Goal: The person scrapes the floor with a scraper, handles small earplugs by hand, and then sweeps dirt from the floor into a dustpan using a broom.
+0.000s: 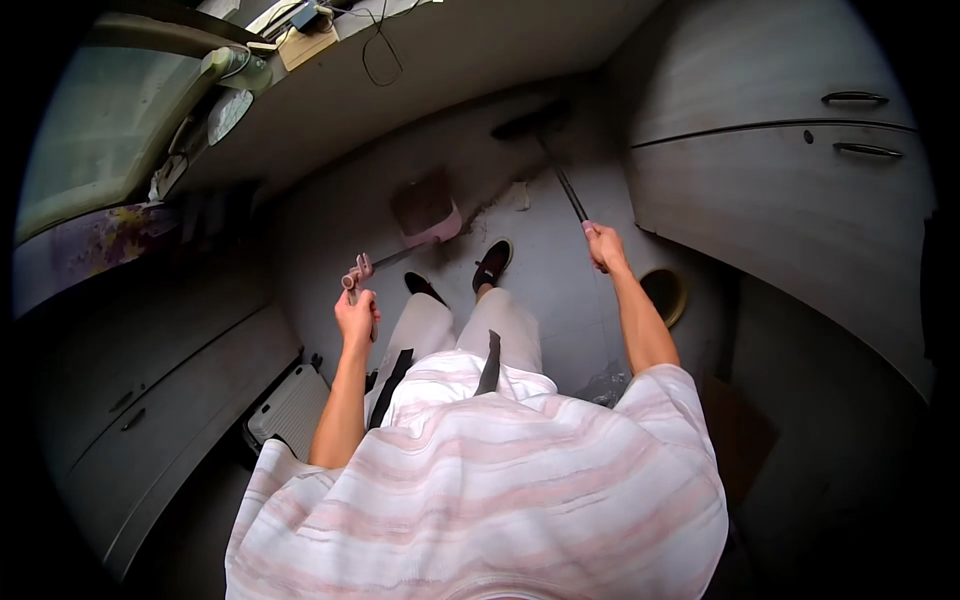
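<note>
My left hand is closed around the upper end of a long-handled dustpan. The pink dustpan rests on the floor in front of my feet, its dark inside facing away from me. In my right hand is the handle of a broom, gripped near its pinkish end. The broom's dark head lies on the floor by the far wall, to the right of the dustpan and apart from it. A line of dark debris runs across the floor between them, with a small pale scrap beside it.
Grey cabinets with dark handles stand on the right, and more drawers on the left. A light suitcase is beside my left arm. Right of my right forearm is a round bin. Cables hang from the ledge above.
</note>
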